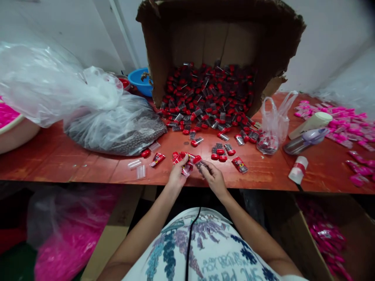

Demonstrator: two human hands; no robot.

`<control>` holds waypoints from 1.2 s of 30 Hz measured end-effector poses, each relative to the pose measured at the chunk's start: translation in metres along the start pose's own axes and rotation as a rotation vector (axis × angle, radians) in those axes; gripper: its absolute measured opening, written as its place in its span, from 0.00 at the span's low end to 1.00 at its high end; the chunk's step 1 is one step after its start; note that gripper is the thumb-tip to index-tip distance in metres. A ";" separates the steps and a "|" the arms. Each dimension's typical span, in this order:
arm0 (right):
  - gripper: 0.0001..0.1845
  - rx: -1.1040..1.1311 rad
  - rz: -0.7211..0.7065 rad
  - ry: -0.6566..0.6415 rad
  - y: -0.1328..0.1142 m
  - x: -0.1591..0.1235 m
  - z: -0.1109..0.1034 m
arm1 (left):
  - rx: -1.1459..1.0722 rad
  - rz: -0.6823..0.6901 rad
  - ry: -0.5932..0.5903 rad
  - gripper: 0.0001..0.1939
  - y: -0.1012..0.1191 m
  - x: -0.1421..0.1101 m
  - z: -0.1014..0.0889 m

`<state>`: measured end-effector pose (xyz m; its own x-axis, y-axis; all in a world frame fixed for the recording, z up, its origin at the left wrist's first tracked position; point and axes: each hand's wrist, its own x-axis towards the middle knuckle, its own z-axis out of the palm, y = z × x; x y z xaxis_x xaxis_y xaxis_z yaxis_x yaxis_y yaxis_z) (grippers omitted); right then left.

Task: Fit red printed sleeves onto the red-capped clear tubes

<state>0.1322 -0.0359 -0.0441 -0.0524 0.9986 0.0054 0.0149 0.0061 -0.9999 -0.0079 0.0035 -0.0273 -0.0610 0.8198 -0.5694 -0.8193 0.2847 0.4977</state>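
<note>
My left hand point(177, 175) is closed on red printed wrappers point(187, 170) above the table's front edge. Pinched in my right hand point(216, 178) is a small clear container with a red cap point(197, 159) and dark balls inside; its capped end touches or overlaps the wrappers. Just beyond my right hand stands a small group of red-capped containers point(219, 152). One filled red packet point(240, 165) lies to the right, another packet point(157, 159) to the left. Empty clear tubes point(141, 172) and a loose red cap point(145, 153) are further left.
A torn cardboard box point(159, 78) on its side spills many red-capped containers onto the red table point(263, 175). A plastic bag of dark balls point(117, 132) sits left. A knotted clear bag point(271, 132), bottles point(306, 140), a white roll point(298, 170) and pink pieces point(345, 121) are right.
</note>
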 end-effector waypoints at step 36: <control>0.16 0.071 0.073 -0.015 -0.003 -0.005 -0.006 | 0.511 0.251 -0.275 0.26 0.000 -0.020 -0.007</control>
<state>0.1388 -0.0404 -0.0408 -0.0682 0.9954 -0.0669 -0.0519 -0.0705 -0.9962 -0.0110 -0.0163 -0.0204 -0.0112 0.9709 -0.2393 -0.4193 0.2127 0.8826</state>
